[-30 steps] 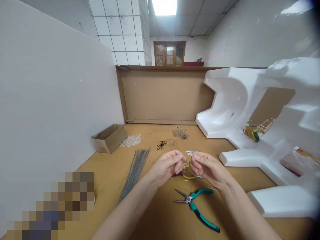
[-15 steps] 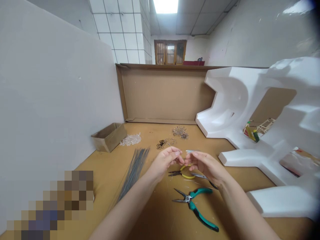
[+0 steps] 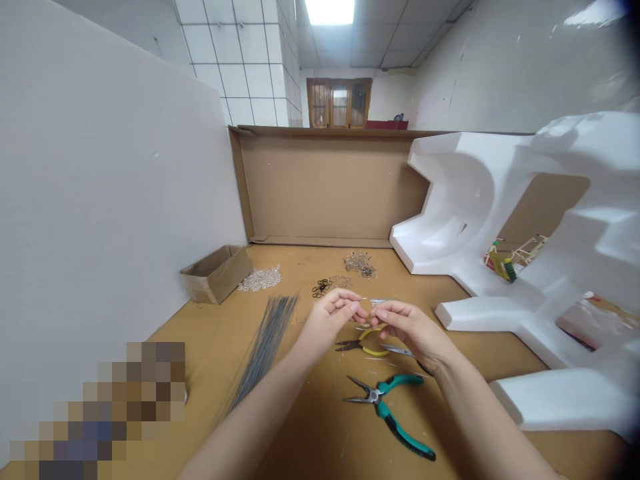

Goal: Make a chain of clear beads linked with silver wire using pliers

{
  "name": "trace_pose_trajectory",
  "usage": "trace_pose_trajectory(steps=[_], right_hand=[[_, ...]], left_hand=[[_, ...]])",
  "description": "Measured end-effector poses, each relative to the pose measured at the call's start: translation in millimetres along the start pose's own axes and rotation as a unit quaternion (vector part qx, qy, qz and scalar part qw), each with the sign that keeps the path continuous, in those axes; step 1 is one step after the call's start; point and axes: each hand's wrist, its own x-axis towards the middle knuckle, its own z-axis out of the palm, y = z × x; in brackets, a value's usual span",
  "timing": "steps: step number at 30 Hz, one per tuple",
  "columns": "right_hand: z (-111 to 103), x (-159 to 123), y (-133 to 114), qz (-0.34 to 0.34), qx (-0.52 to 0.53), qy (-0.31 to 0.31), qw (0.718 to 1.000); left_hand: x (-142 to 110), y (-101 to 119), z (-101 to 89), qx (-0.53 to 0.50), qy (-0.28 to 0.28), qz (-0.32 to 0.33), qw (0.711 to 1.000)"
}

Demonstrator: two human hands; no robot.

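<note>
My left hand (image 3: 339,315) is pinched closed in the middle of the bench, and a tiny pale sliver shows at its fingertips. Just right of it, my right hand (image 3: 403,327) is also pinched, its fingertips almost meeting the left ones. What the fingers hold is too small to name. Below the hands lie yellow-handled pliers (image 3: 371,345) and scissors (image 3: 399,349), partly covered by the right hand. Nearer to me are open long-nose pliers (image 3: 395,410) with teal handles. A bundle of thin grey wires (image 3: 266,343) lies left of my left hand.
Small black loops (image 3: 321,288) and a pile of tangled metal pieces (image 3: 359,263) lie beyond the hands. Clear rings (image 3: 261,278) are heaped beside a cardboard box (image 3: 217,273). White foam packing (image 3: 480,293) stands at right, a white panel (image 3: 110,200) at left.
The fingertips of both hands have shifted slightly, and a thin pale sliver now shows at the left fingertips. The tools and piles lie as before.
</note>
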Motion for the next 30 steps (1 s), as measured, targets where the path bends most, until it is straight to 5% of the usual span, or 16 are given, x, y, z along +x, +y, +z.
trace_pose_trajectory(steps=[7,24,30], right_hand=[[-2.6,1.5,0.5,-0.005,0.053,0.009,0.999],[3.7,-0.7,1.9,-0.013,0.041,-0.014,0.999],[2.9,-2.7,-0.4,-0.009,0.038,-0.061,0.997]], left_hand=[[6.3,-4.2,-6.9,-0.195,-0.048,-0.074,0.977],[4.1,-1.0,-7.5,-0.042,-0.088,-0.067,0.993],[5.6,-3.4,-7.5,-0.061,-0.031,-0.045,0.997]])
